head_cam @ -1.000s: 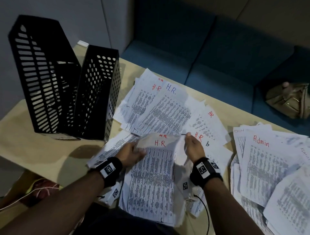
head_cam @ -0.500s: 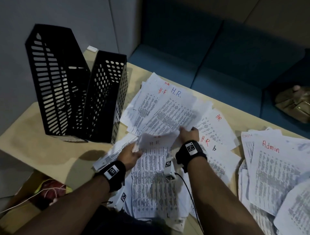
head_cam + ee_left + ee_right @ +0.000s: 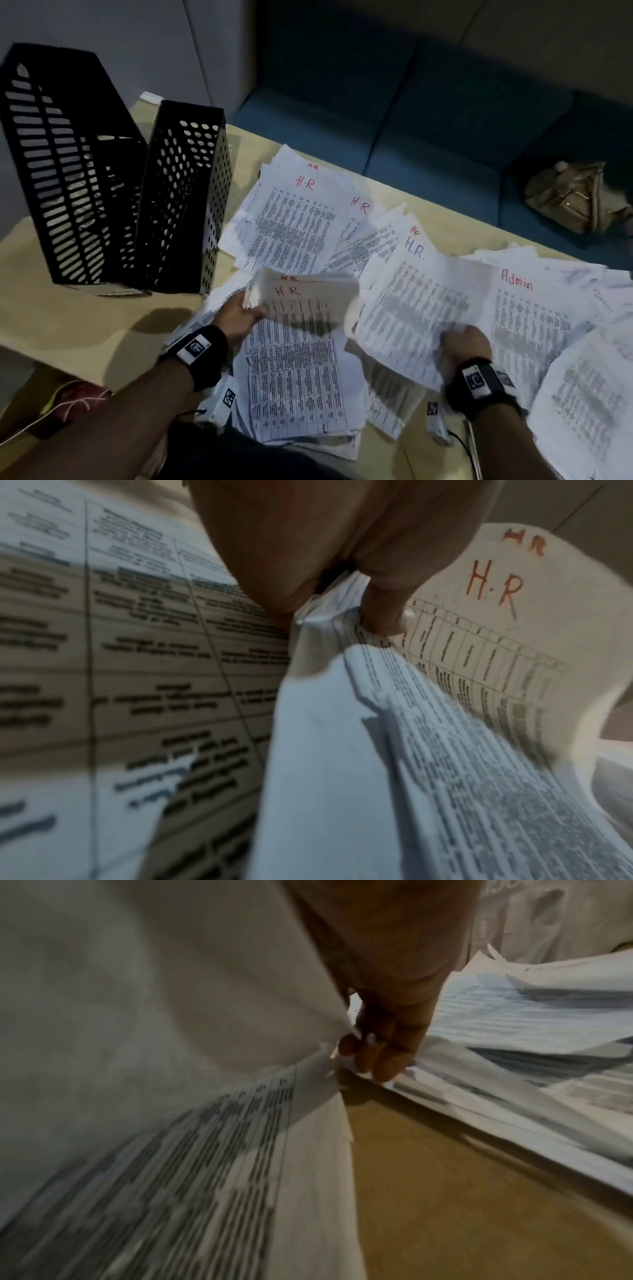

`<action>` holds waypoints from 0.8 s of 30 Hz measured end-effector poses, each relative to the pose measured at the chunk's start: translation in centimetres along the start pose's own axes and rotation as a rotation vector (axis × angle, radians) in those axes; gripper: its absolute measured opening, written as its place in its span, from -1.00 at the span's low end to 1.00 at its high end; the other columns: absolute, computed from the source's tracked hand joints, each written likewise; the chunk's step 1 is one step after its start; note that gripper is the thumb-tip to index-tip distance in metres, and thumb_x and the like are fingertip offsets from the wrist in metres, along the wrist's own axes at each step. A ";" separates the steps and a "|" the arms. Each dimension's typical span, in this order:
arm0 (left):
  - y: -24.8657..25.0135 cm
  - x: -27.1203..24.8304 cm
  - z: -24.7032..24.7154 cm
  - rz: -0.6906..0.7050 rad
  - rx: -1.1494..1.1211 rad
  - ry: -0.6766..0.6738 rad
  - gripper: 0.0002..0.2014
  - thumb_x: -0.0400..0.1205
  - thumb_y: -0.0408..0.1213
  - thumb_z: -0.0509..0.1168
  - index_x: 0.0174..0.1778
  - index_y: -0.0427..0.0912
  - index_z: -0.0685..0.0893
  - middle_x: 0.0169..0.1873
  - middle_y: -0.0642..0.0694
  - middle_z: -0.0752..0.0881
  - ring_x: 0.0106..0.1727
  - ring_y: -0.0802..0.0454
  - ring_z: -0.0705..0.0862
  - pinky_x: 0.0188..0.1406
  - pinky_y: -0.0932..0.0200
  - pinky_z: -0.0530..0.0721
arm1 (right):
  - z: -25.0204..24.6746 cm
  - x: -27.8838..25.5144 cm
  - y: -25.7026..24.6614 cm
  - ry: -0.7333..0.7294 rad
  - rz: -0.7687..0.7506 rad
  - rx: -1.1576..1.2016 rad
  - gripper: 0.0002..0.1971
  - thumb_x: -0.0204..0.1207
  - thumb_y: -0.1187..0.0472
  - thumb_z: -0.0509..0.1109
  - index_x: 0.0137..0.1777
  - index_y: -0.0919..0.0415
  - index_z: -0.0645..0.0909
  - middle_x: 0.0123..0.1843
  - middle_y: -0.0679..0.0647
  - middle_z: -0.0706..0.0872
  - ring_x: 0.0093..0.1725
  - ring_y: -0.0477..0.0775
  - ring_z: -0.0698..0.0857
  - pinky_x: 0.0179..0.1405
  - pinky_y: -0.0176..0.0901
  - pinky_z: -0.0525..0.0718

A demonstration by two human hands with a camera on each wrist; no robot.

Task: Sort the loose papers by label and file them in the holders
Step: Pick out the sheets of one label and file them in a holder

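My left hand [image 3: 251, 308] grips the top left edge of a stack of printed sheets marked "H R" in red [image 3: 294, 342], which lies on the near edge of the table. In the left wrist view the thumb [image 3: 387, 610] pinches that stack [image 3: 479, 656] against the fingers. To the right, my right hand [image 3: 455, 337] pinches a blurred sheet marked "H.R." in blue [image 3: 411, 301] and holds it lifted beside the "Admin" pile [image 3: 534, 318]. The right wrist view has the fingertips [image 3: 373, 1053] closed on that sheet's edge [image 3: 205, 1042]. Two black holders, one slotted [image 3: 68, 164] and one perforated [image 3: 185, 205], stand at the left.
More sheets marked "H.R" [image 3: 291, 219] lie fanned out across the middle of the tan table [image 3: 85, 308]. Beyond the table's far edge is a blue sofa [image 3: 411, 120] with a tan bag [image 3: 575, 198] on it. A grey wall rises behind the holders.
My right hand has swung from the middle of the HR papers to the right, taking the blue-lettered H.R. sheet with it. The left hand keeps its grip on the stack.
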State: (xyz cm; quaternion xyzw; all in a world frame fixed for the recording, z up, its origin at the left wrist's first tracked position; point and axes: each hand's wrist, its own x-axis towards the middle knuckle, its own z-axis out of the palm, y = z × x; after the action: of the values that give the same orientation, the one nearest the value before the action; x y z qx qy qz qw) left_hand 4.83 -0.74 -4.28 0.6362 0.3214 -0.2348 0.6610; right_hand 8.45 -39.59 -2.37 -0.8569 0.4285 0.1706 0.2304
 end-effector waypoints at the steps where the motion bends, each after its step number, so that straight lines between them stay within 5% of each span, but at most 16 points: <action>1: 0.0 0.0 0.1 -0.002 0.000 0.011 -0.67 0.64 -0.47 0.26 0.32 -0.15 0.59 0.15 -0.17 0.75 0.22 -0.12 0.65 0.39 -0.16 0.49 | 0.4 -0.3 0.2 -0.002 -0.001 -0.014 -0.56 0.47 0.20 0.36 0.31 0.44 0.56 0.29 0.42 0.61 0.21 0.38 0.65 0.25 0.06 0.64; 5: 0.1 -0.1 0.5 0.019 0.027 0.055 -0.63 0.66 -0.42 0.28 0.40 -0.12 0.56 0.20 -0.12 0.71 0.30 -0.17 0.59 0.47 -0.28 0.39 | 1.0 -1.7 -0.9 -0.038 -0.021 0.048 -0.64 0.47 0.27 0.37 0.25 0.34 0.62 0.24 0.34 0.66 0.07 0.26 0.66 0.07 -0.18 0.56; 8: 0.1 0.0 0.8 0.017 0.011 0.058 -0.59 0.66 -0.45 0.27 0.43 -0.10 0.53 0.19 -0.09 0.71 0.37 -0.18 0.55 0.51 -0.31 0.32 | 1.1 -2.7 -1.9 -0.011 -0.071 0.093 -0.64 0.49 0.25 0.41 0.28 0.31 0.63 0.23 0.33 0.71 0.18 0.33 0.68 0.13 -0.09 0.60; 11: 0.3 -0.2 0.9 0.031 0.076 0.051 -0.63 0.68 -0.43 0.25 0.41 -0.12 0.54 0.16 -0.06 0.70 0.34 -0.16 0.55 0.46 -0.24 0.38 | 0.0 -4.6 -3.1 0.111 -0.164 0.171 -0.75 0.49 0.29 0.41 0.16 0.31 0.65 0.11 0.33 0.75 0.05 0.32 0.71 0.12 0.01 0.68; 16: 0.9 -0.5 0.5 0.089 0.258 0.063 -0.65 0.69 -0.36 0.26 0.41 -0.11 0.55 0.11 -0.06 0.68 0.16 -0.08 0.60 0.15 -0.01 0.52 | -8.0 -9.9 -8.3 0.356 -0.650 0.341 -0.85 0.57 0.21 0.40 0.06 0.26 0.62 -0.14 0.10 0.63 -0.19 0.04 0.53 -0.20 -0.36 0.35; 18: 1.1 -0.4 0.1 0.113 0.304 0.055 -0.66 0.70 -0.31 0.27 0.40 -0.09 0.55 0.12 -0.08 0.69 0.18 -0.11 0.63 0.22 -0.02 0.55 | -11.9 -11.4 -10.7 0.458 -0.869 0.471 -0.91 0.52 0.21 0.43 -0.03 0.02 0.61 -0.13 0.03 0.64 -0.20 -0.03 0.57 -0.24 -0.33 0.39; 20: 1.6 -0.3 -0.1 0.159 0.355 0.028 -0.68 0.70 -0.28 0.26 0.40 -0.10 0.56 0.15 -0.11 0.69 0.17 -0.10 0.63 0.21 0.03 0.55 | -14.6 -12.4 -12.5 0.522 -1.022 0.618 -0.77 0.48 0.28 0.40 -0.13 -0.13 0.53 -0.14 -0.08 0.67 -0.21 -0.25 0.61 -0.15 -0.39 0.51; 22: 2.1 -0.2 -0.1 0.200 0.387 0.000 -0.69 0.71 -0.27 0.24 0.39 -0.12 0.56 0.18 -0.12 0.70 0.13 -0.06 0.65 0.12 0.09 0.54 | -15.3 -12.1 -13.6 0.532 -1.062 0.733 -0.76 0.47 0.31 0.40 -0.09 -0.10 0.54 -0.13 -0.16 0.66 -0.14 -0.33 0.61 -0.07 -0.40 0.56; 24: 2.4 0.2 0.1 0.206 0.363 0.005 -0.69 0.71 -0.23 0.26 0.38 -0.14 0.57 0.20 -0.10 0.71 0.15 -0.05 0.66 0.13 0.09 0.54 | -13.9 -10.7 -14.3 0.430 -0.984 0.783 -0.87 0.44 0.26 0.43 -0.01 0.17 0.64 -0.16 -0.03 0.68 -0.18 -0.21 0.62 -0.14 -0.37 0.57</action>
State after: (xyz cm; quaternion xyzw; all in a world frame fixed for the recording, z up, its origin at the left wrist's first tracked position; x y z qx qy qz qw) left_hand 6.73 -0.63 -2.80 0.7750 0.2088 -0.2183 0.5550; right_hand 15.26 -32.60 18.04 -0.8205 0.0539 -0.2977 0.4850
